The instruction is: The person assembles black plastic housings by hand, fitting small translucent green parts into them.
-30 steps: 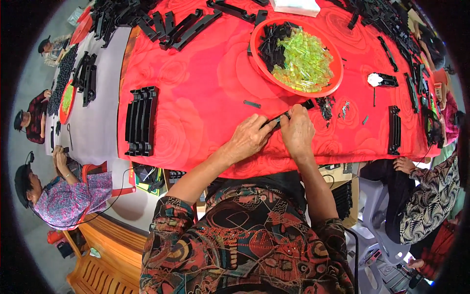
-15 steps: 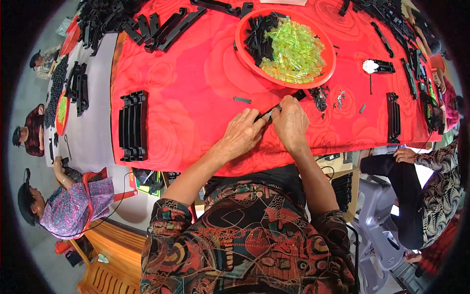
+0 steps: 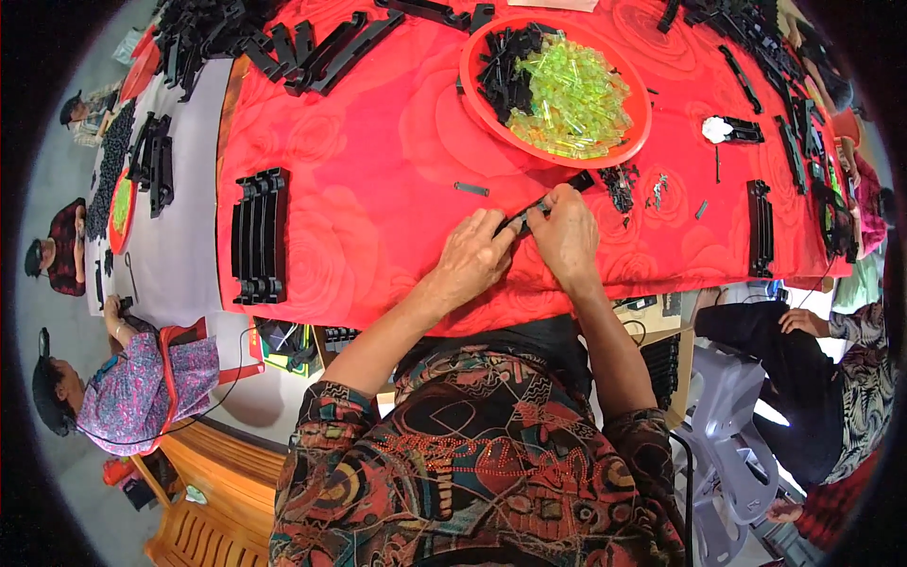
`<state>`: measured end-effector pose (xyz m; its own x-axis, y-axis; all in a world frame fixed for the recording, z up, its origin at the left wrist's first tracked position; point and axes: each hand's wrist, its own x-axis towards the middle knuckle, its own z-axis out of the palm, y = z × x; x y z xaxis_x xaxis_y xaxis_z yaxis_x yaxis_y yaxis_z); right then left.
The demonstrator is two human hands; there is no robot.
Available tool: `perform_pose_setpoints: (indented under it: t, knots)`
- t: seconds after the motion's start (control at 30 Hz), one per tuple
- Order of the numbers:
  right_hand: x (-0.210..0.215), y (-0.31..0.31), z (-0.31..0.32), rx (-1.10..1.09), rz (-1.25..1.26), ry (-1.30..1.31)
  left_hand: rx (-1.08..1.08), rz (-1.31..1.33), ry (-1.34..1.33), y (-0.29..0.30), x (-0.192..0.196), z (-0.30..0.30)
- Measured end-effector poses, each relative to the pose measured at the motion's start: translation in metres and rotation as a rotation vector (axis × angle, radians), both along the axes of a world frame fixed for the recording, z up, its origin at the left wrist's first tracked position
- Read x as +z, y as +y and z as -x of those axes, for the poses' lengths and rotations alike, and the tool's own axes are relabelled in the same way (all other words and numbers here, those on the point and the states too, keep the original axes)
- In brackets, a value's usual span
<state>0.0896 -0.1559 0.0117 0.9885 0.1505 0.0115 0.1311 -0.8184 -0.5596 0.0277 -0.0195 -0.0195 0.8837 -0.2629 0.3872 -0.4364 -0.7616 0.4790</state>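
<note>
Both my hands are over the near part of the red-covered table, closed on one slim black plastic strip (image 3: 579, 181) that slants up to the right. My left hand (image 3: 475, 253) pinches its lower end between thumb and fingers. My right hand (image 3: 569, 236) presses on its middle, thumb bent, and the fingers hide much of it. A small grey strip (image 3: 471, 189) lies just beyond my left hand. Next to the black strip's far end is a heap of tiny dark parts (image 3: 620, 189), with some silvery bits (image 3: 658, 191) to its right.
Beyond my hands stands a round orange-red tray (image 3: 567, 162) with black strips (image 3: 505, 71) and yellow-green clear tubes (image 3: 572, 99). Long black plastic housings (image 3: 258, 236) lie side by side at left; another stack (image 3: 761, 229) is at right. People sit on both sides.
My hands stay closed on the black strip, with only slight finger movement. The view has shifted a little. At right, a seated person's hand and leg have moved.
</note>
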Motion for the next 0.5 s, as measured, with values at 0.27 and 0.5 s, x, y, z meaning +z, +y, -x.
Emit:
perform_pose_setpoints:
  t: [0.27,0.5]
  knots:
    - [-0.017,-0.013,-0.002,-0.020,-0.402,0.156,0.043,0.030,-0.074,-0.001,0.000,0.003]
    - [-0.019,-0.033,-0.006,-0.129,-0.836,0.302,0.033,0.064,-0.097,0.004,-0.002,0.005]
